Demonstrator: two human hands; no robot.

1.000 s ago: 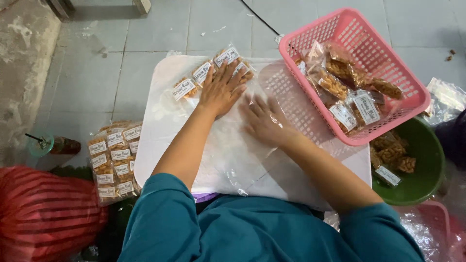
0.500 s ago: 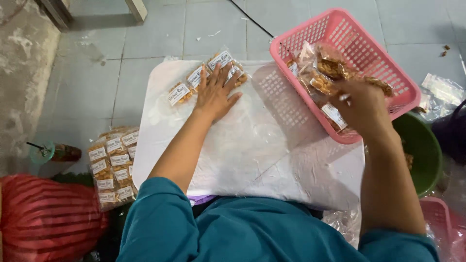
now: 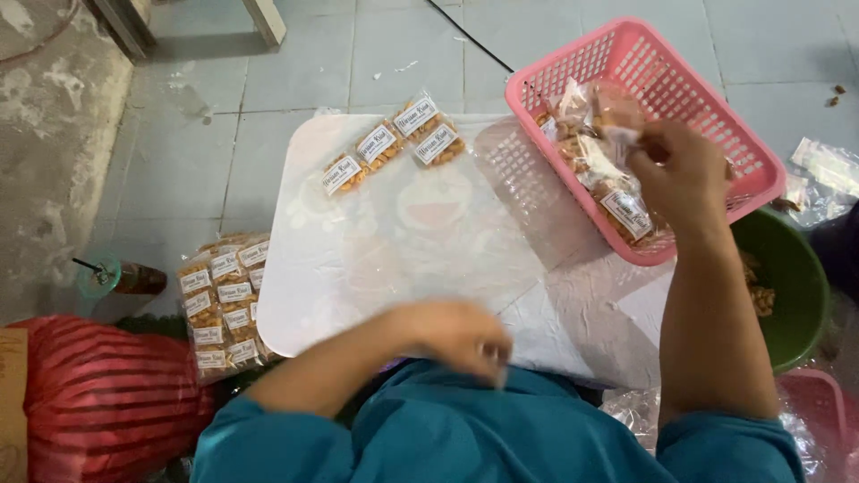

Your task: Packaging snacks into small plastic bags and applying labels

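Reaching with the right hand into the pink basket, fingers closed on a small snack packet, left hand blurred near the table edge, grip unreadable; next probably laying it beside the packet row.

Glossy clear plastic snack packets lie beside a pink plastic lattice basket above matt floor tiles.
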